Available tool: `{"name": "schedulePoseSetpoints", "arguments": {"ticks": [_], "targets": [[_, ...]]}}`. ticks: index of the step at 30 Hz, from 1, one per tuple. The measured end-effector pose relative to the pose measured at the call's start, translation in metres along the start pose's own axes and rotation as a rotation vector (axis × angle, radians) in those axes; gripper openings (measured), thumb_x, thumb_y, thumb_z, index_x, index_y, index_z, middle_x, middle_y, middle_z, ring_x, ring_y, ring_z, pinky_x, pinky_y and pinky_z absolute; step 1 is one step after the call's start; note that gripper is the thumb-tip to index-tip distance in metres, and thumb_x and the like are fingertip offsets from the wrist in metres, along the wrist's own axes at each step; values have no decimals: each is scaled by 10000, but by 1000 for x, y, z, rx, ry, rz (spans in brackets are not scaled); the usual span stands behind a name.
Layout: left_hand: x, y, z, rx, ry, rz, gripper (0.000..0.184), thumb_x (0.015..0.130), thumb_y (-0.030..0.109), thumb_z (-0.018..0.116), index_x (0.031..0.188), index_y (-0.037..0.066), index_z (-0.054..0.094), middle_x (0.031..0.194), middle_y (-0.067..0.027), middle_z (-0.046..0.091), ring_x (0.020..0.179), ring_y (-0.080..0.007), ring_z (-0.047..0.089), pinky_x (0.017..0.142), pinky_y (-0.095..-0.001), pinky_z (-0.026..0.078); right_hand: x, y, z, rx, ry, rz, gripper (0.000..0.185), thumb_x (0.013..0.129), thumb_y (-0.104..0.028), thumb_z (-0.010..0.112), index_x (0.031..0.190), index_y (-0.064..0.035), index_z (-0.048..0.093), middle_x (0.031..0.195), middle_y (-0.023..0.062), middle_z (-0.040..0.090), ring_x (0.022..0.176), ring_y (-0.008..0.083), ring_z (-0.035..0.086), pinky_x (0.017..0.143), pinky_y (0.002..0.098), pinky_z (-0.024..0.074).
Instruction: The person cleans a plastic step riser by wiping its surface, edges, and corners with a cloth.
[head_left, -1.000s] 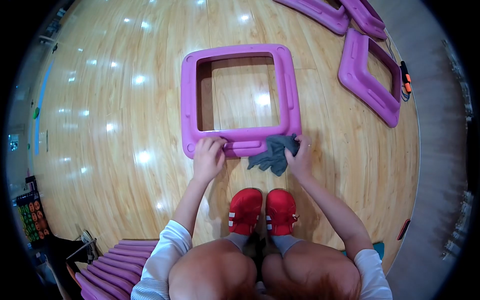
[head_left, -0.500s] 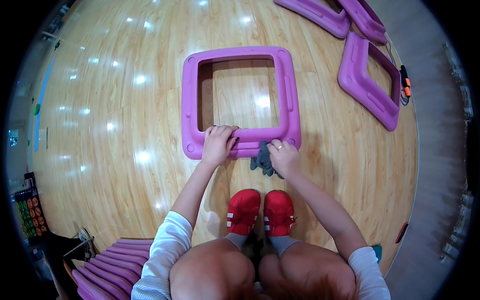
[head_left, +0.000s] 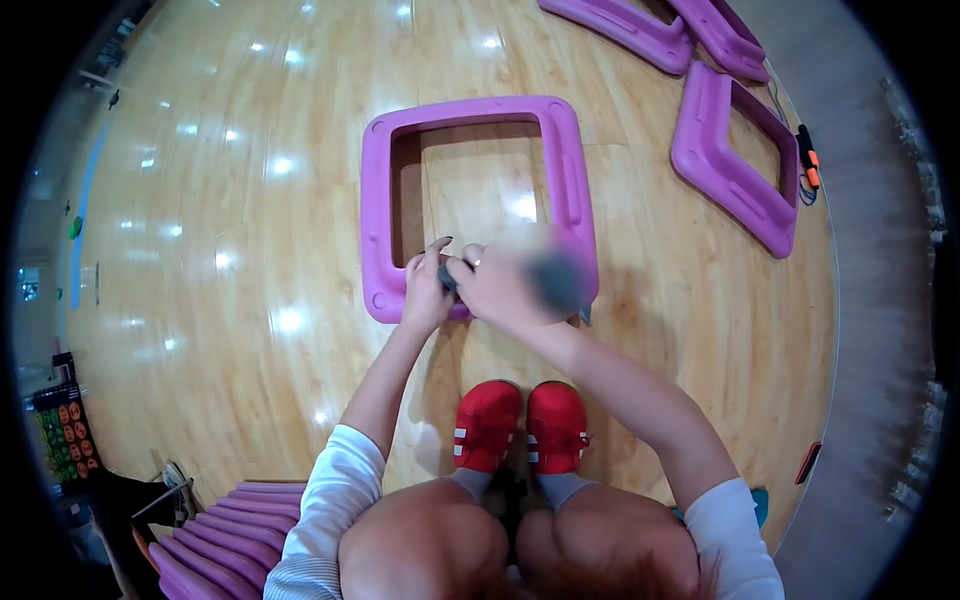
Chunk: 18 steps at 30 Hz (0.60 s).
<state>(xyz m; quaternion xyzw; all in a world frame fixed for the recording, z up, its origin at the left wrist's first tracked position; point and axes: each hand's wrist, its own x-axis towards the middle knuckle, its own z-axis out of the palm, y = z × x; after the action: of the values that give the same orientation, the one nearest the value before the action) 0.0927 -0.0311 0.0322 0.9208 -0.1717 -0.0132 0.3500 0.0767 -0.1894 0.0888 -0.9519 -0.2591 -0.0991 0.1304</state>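
You are over a wooden floor, with a big purple frame lying flat in front of your red shoes. The frame is almost square, so no way looks much longer; its near side runs left to right, right under your hands. Both hands are about as near to it. Your left hand is at that near side, left of its middle. Its fingers are partly bent and one pokes out; I can't tell if they pinch anything. Your right hand reaches across, close beside the left, fingers curled in. It seems to hold a dark grey cloth, partly hidden and blurry.
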Motion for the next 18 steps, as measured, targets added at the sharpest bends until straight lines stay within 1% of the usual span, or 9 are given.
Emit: {"name": "schedulePoseSetpoints", "arguments": {"ticks": [2,4,6,8,10,11,13,15,18], "targets": [[-1,-3,3,-43,34,-82,732,624,-46,645,1293,68,372,923,-99,619,964,-278,576,984,-418,318,6,1,13,-80,56,-58,163,795,-148,549,926,-58,581,819,102,587,668,252,589,605,388,462],[0,-2,-1,-1,-9,-95,727,644,-27,669,1291,69,351,921,-89,631,969,-284,577,980,-417,310,4,13,24,49,-167,119,148,792,-136,545,918,-67,579,821,101,593,677,260,590,611,391,466],[1,0,-4,-100,-61,-126,690,706,6,689,1300,88,348,957,-103,647,1049,-308,513,984,-404,304,-6,31,36,125,-186,188,171,843,-146,508,947,-63,616,881,127,624,737,285,617,664,414,490],[0,-2,-3,-132,-45,-94,641,715,43,713,1268,90,392,936,-96,655,1032,-299,526,976,-398,308,-22,45,35,303,188,228,194,861,-171,507,988,-92,630,813,114,630,750,309,618,676,425,489],[2,1,-5,-20,-48,-48,552,715,64,722,1206,86,471,963,-87,650,1011,-288,542,966,-395,317,-36,55,19,506,206,580,205,869,-205,516,1004,-110,637,845,106,639,812,314,611,725,413,483],[1,3,-6,9,-52,-32,444,728,119,726,1129,86,538,976,-86,635,991,-286,547,957,-399,326,-50,72,27,179,-24,590,216,854,-221,536,1009,-104,631,887,96,649,854,298,604,789,408,463],[0,3,-8,49,-70,39,424,733,143,723,1115,87,547,974,-90,625,992,-283,542,954,-405,329,-81,90,25,-22,-24,650,239,848,-212,541,1047,-96,608,912,101,649,866,293,593,827,422,438],[-2,8,-10,164,-76,154,408,736,225,720,1089,94,562,961,-94,599,996,-276,529,952,-416,332,-105,110,20,5,27,763,247,834,-186,546,1049,-70,577,905,121,627,915,297,564,827,441,420],[-3,14,-6,285,-45,150,388,731,281,713,1051,103,582,984,-73,597,1002,-240,532,955,-402,331,-148,113,15,13,156,683,239,813,-139,557,1032,-43,555,976,147,586,978,325,518,826,436,414]]}}
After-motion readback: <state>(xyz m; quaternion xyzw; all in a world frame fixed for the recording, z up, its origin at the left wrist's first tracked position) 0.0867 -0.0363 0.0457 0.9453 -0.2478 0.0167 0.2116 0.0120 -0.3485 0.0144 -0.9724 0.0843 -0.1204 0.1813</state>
